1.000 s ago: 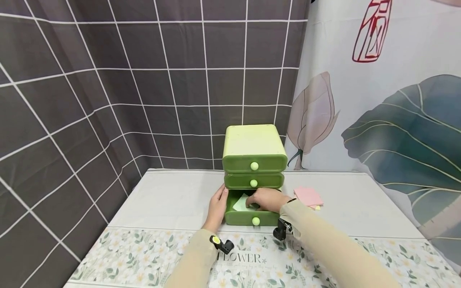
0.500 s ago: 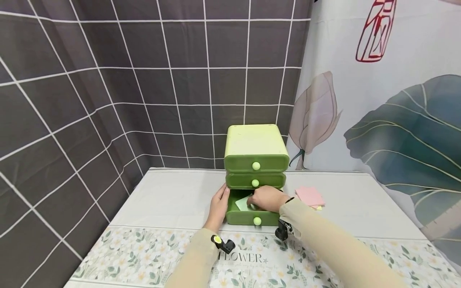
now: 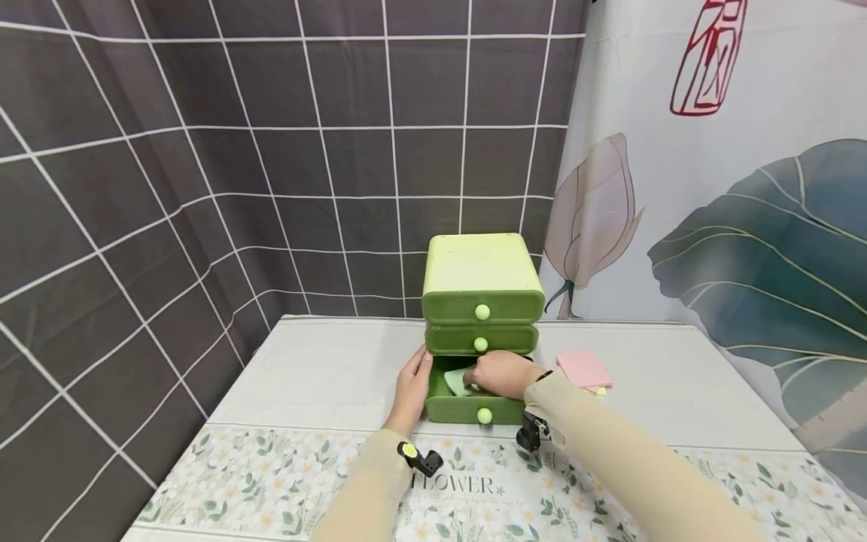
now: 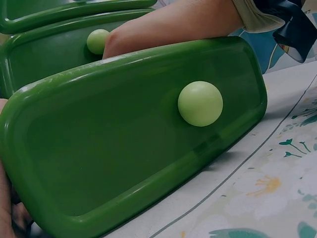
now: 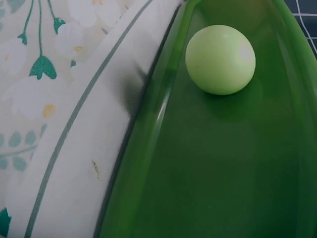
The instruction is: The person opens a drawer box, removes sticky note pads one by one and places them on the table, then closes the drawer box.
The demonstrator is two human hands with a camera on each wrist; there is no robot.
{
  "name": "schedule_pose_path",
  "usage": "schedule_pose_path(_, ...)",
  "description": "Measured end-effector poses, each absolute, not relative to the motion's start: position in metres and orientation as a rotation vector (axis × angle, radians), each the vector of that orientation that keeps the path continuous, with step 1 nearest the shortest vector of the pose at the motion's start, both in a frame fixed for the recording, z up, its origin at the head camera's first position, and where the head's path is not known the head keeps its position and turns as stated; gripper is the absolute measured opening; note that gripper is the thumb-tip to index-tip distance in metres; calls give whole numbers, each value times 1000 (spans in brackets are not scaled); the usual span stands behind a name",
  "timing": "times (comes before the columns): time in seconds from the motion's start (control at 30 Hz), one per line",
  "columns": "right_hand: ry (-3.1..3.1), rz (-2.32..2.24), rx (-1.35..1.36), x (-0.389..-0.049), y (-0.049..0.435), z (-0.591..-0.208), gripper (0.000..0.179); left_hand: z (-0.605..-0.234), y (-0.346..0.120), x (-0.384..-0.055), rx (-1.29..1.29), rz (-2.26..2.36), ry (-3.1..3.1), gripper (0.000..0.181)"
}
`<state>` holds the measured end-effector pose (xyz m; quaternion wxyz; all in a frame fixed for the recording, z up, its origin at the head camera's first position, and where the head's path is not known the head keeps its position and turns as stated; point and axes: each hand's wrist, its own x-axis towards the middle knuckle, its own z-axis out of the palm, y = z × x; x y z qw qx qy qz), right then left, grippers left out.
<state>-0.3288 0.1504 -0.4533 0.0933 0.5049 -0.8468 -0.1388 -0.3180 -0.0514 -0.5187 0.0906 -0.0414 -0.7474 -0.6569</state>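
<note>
The bottom drawer [image 3: 460, 410] of a green drawer box [image 3: 482, 263] is pulled out. My left hand [image 3: 410, 385] lies along the box's left side, fingers extended against the side. Reaching over the drawer front, my right hand [image 3: 503, 373] is down inside, with bent fingers pinching a pale green sticky note [image 3: 455, 382]. Its fingertips are partly hidden. In the left wrist view the right hand [image 4: 163, 32] passes behind the drawer front [image 4: 114, 144]. The right wrist view shows the round knob [image 5: 220, 59] and drawer front close up, with no hand visible.
Pink sticky notes [image 3: 584, 369], with a bit of yellow under them, lie right of the box. Two upper drawers, the top one [image 3: 447, 307] and the middle one [image 3: 447, 339], are pushed in. A floral mat [image 3: 271, 474] covers the table front; a grid-pattern curtain [image 3: 325, 165] hangs behind.
The pale green note has shifted and turned a little under my right hand, which stays in the drawer. The left hand keeps its place. The view has moved slightly.
</note>
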Motion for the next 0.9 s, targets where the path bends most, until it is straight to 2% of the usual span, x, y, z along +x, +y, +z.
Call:
schedule_pose_path(0.47,-2701,51,1394,-328,159,-450,21,-521,-54,-319,-141,-1979,-2202,46)
schedule_pose_path(0.9,-2599,456,1213,-312,186,-443,15,-518,-52,-317,-140,-1940,-2217,45)
